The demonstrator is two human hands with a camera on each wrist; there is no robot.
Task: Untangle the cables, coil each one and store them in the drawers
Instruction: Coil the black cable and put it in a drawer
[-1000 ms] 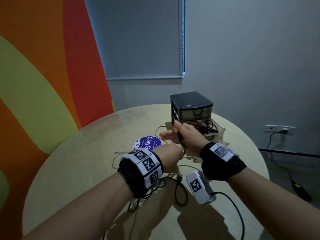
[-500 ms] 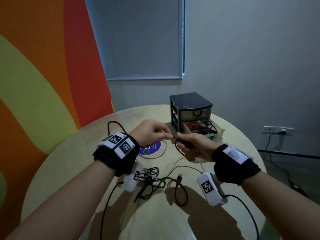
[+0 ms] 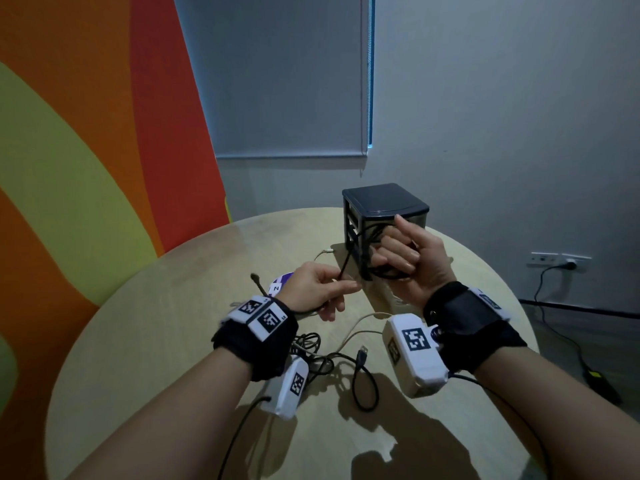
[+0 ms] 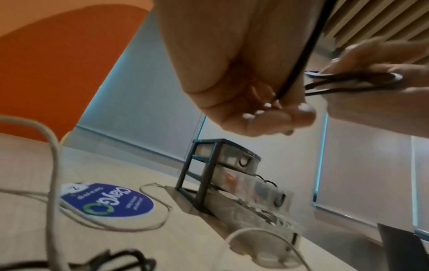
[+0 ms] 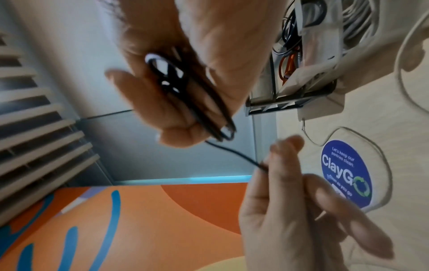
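Observation:
My right hand [image 3: 401, 258] is raised in front of the dark drawer unit [image 3: 381, 206] and grips several loops of a black cable [image 5: 199, 102] wound over its fingers. The free end of that black cable [image 3: 344, 266] runs down to my left hand [image 3: 325, 289], which pinches it between thumb and fingers [image 4: 276, 102]. A tangle of black cables [image 3: 322, 358] and a white cable [image 3: 360, 323] lie on the round table [image 3: 173, 323] below my wrists. Two lower drawers [image 4: 250, 185] stand pulled out with cables inside.
A round blue sticker [image 4: 106, 201] sits on the table left of the drawer unit. A thin grey cable [image 4: 150, 220] loops around it. A black USB plug [image 3: 363, 353] lies near my right wrist. A wall socket with a black lead [image 3: 568, 263] is at the right.
My right hand has risen in front of the drawer unit with cable loops on its fingers. My left hand has dropped lower and nearer, still pinching the cable's free end.

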